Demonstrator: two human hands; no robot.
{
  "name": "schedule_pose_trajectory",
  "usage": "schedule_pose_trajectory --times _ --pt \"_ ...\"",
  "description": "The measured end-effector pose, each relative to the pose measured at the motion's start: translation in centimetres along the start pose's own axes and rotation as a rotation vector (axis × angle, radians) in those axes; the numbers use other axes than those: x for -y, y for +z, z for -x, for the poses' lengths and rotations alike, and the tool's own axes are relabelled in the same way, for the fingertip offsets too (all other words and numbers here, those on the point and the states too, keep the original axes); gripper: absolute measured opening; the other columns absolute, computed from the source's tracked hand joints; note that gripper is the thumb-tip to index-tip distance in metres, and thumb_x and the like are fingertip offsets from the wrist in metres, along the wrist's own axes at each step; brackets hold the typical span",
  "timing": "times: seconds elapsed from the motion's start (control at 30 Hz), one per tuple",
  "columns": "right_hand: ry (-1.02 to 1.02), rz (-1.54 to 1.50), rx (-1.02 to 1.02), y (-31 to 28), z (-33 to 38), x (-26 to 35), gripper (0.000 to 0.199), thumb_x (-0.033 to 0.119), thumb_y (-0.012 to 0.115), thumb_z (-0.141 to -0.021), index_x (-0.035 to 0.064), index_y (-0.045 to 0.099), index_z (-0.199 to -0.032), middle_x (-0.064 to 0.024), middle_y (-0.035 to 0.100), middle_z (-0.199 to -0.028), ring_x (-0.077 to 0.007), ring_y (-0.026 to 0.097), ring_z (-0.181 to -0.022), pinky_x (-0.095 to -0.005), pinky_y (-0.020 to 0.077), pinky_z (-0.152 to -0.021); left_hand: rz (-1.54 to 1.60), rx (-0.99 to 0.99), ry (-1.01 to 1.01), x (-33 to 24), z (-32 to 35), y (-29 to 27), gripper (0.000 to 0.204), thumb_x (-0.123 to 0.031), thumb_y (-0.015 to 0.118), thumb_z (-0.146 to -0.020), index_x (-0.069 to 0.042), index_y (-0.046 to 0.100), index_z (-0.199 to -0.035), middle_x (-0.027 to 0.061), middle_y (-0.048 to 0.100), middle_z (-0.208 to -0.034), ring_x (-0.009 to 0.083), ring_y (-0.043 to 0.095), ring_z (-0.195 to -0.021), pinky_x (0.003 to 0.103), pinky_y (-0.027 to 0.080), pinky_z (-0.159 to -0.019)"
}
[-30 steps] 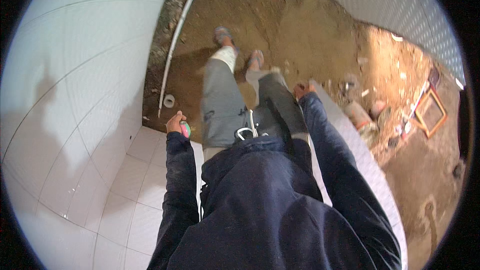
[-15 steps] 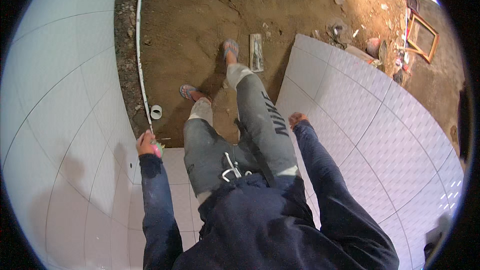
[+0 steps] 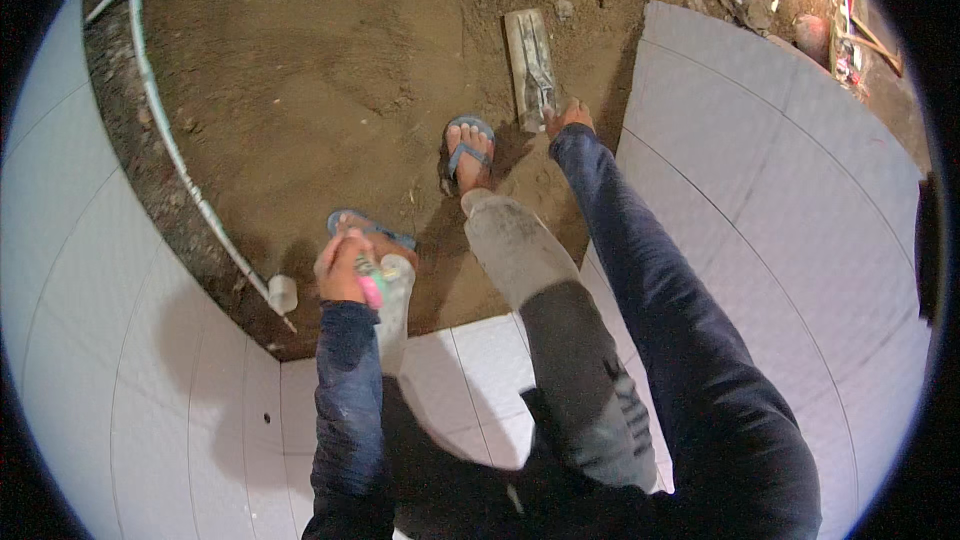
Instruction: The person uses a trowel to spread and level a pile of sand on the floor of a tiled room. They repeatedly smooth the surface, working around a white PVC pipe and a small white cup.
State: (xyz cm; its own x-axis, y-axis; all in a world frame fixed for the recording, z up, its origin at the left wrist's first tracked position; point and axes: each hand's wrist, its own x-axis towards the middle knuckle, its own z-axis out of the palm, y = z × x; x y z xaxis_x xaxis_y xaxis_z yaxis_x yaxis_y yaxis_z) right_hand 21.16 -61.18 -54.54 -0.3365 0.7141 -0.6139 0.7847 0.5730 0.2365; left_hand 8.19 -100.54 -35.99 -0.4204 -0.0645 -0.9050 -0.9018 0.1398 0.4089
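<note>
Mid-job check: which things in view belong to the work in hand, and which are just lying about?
Likely part of the work:
pink-and-green object, held in the left hand
flat trowel, right hand at its near end, contact unclear

Seemingly just lying about, untouched:
long white pipe
short white pipe piece
reddish object, upper right

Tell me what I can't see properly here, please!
Head view, pink-and-green thing: shape unclear, partly hidden by the left hand and blurred.
Head view, trowel: whether the right hand grips it, too small to tell.
Head view, white pipe: far end cut off by the top edge.
</note>
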Motion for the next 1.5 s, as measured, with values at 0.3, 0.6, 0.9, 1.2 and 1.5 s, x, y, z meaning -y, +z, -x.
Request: schedule_pose_trajectory --times 0.3,0.6,0.9,1.2,1.5 --pt "-0.257 -0.728 -0.658 -0.7 -4.4 3.9 0.041 0.033 0.058 -0.09 0.0101 0.053 -0.124 -0.0214 0.067 -0.1 -0.0397 0.065 -0.093 -0.0424 0.0503 -0.083 -0.347 0.371 0.16 -2.8 -5.5 5.0 0.021 -0.02 0.059 -0.089 -0.004 0.059 -0.076 -0.0011 0.053 -0.065 0.0097 0.05 -0.063 0.024 0.04 -0.059" --pt "-0.088 -0.408 -0.639 -2.4 -18.3 4.3 0.045 0.052 0.05 -0.09 0.0188 0.061 -0.119 -0.0217 0.068 -0.095 -0.0398 0.066 -0.09 -0.0472 0.0514 -0.078 -0.568 0.24 0.49 -9.5 -12.3 6.7 0.023 -0.017 0.055 -0.089 -0.004 0.053 -0.071 -0.0017 0.05 -0.067 0.0063 0.043 -0.064 0.023 0.036 -0.061" --pt "-0.315 -0.329 -0.653 -5.1 -17.3 14.3 0.038 0.046 0.054 -0.088 0.0169 0.065 -0.11 -0.0219 0.067 -0.081 -0.0408 0.066 -0.076 -0.0497 0.0518 -0.069 -0.738 0.08 0.754 -15.2 -11.7 7.2 0.02 -0.017 0.057 -0.089 -0.003 0.057 -0.075 -0.0026 0.05 -0.063 0.0077 0.045 -0.055 0.026 0.034 -0.05" --pt "-0.431 -0.299 -0.67 -10.9 -19.7 28.1 0.044 0.051 0.056 -0.086 0.0192 0.067 -0.113 -0.0197 0.068 -0.096 -0.0378 0.066 -0.09 -0.0449 0.0514 -0.082 -0.851 0.154 0.83 -13.4 -5.8 2.6 0.019 -0.016 0.06 -0.084 -0.003 0.057 -0.071 0.0056 0.053 -0.059 0.0128 0.047 -0.049 0.029 0.035 -0.046" --pt "-0.788 -0.546 -0.762 -12.9 -16.1 34.3 0.042 0.05 0.057 -0.087 0.0207 0.065 -0.116 -0.0186 0.069 -0.095 -0.0366 0.066 -0.09 -0.0443 0.0515 -0.082 -0.728 0.134 0.45 -12.4 -5.6 -1.5 0.018 -0.015 0.063 -0.083 -0.001 0.058 -0.073 0.0015 0.049 -0.052 0.009 0.045 -0.046 0.027 0.034 -0.043"
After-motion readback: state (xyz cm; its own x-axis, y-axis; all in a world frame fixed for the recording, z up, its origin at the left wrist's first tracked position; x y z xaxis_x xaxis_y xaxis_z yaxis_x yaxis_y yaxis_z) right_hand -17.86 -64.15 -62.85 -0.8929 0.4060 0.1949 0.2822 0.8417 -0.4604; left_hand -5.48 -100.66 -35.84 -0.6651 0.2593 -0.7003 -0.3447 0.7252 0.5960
